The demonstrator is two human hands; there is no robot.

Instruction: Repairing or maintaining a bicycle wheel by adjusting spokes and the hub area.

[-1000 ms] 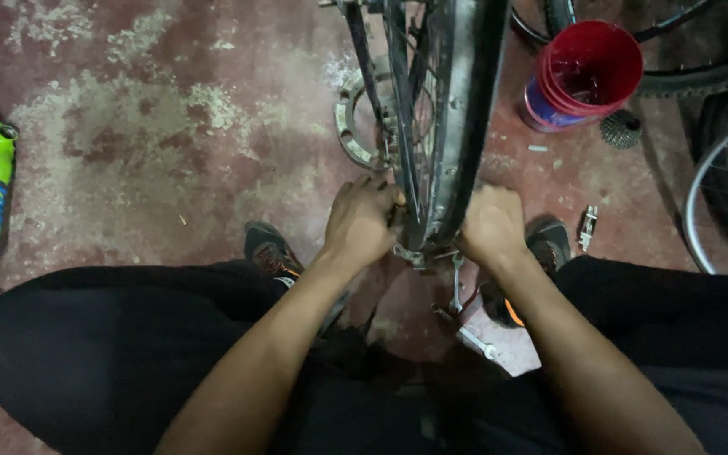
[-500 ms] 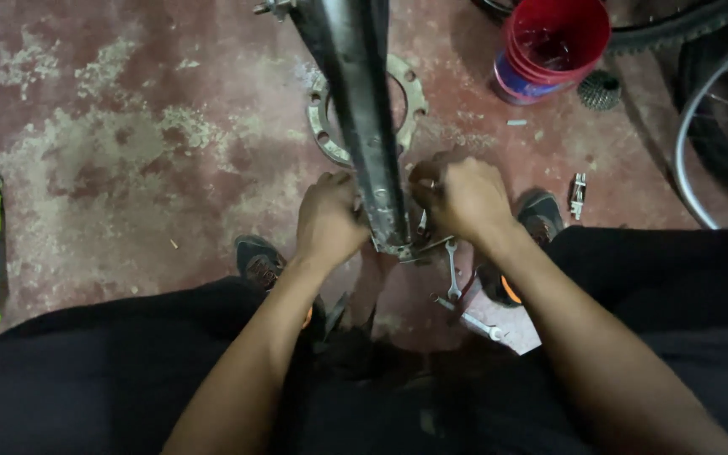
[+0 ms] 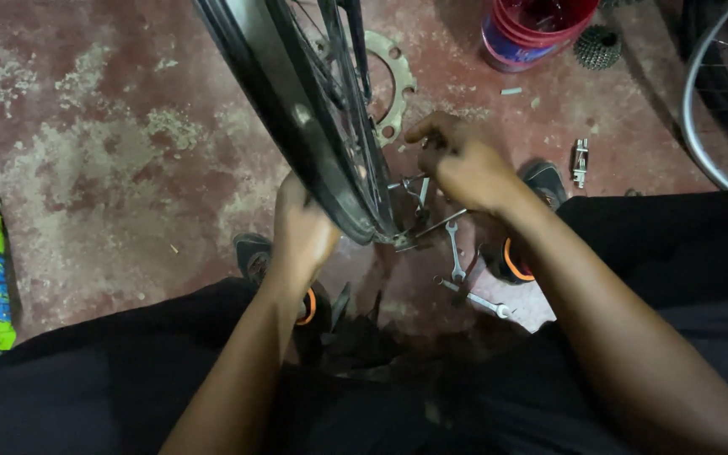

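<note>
Bicycle wheel (image 3: 313, 126) stands on edge between the knees, tyre tilted, long axis running from upper left down to the hub area at lower centre. Left hand (image 3: 301, 227) closed on the tyre's near side, steadying it. Right hand (image 3: 465, 164) just right of the spokes, fingers pinched together on small metal fittings near the axle; what it grips cannot be told. Right hand nearer the axle. Spanners (image 3: 457, 261) on the floor below it. Red bucket (image 3: 532, 29) at top; contents unclear.
</note>
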